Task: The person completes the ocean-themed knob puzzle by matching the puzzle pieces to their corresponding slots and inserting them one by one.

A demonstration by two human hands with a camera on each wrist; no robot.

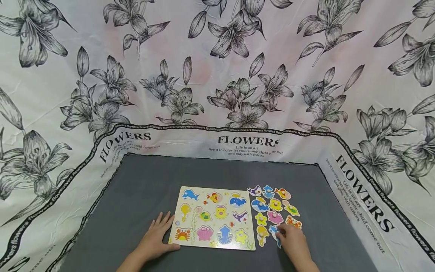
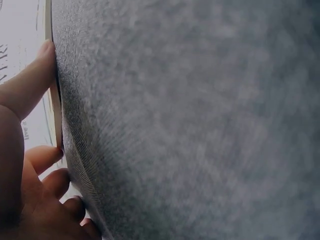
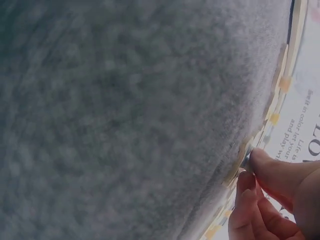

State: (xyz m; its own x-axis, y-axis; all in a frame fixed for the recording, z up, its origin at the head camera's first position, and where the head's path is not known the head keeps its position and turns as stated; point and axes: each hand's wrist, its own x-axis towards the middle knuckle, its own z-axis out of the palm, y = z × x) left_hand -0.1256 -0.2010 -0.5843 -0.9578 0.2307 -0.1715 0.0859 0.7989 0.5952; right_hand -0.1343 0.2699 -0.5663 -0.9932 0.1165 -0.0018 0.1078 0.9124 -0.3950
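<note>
A wooden puzzle board (image 1: 214,219) with sea-animal pictures lies on the grey mat (image 1: 142,196). My left hand (image 1: 163,231) rests flat on the mat at the board's left front corner, fingers spread and touching its edge. In the left wrist view a fingertip (image 2: 42,55) presses against the board's thin edge (image 2: 55,115). Several loose animal pieces (image 1: 273,206) lie to the right of the board. My right hand (image 1: 280,235) pinches a blue piece (image 1: 273,229) at the near end of that group. The right wrist view shows two fingertips (image 3: 257,160) closed on the blue piece (image 3: 244,161).
The mat is bordered by a white cloth (image 1: 217,75) printed with black lilies and the word FLOWERS, which rises behind and at both sides. Bare mat lies left of the board and beyond it.
</note>
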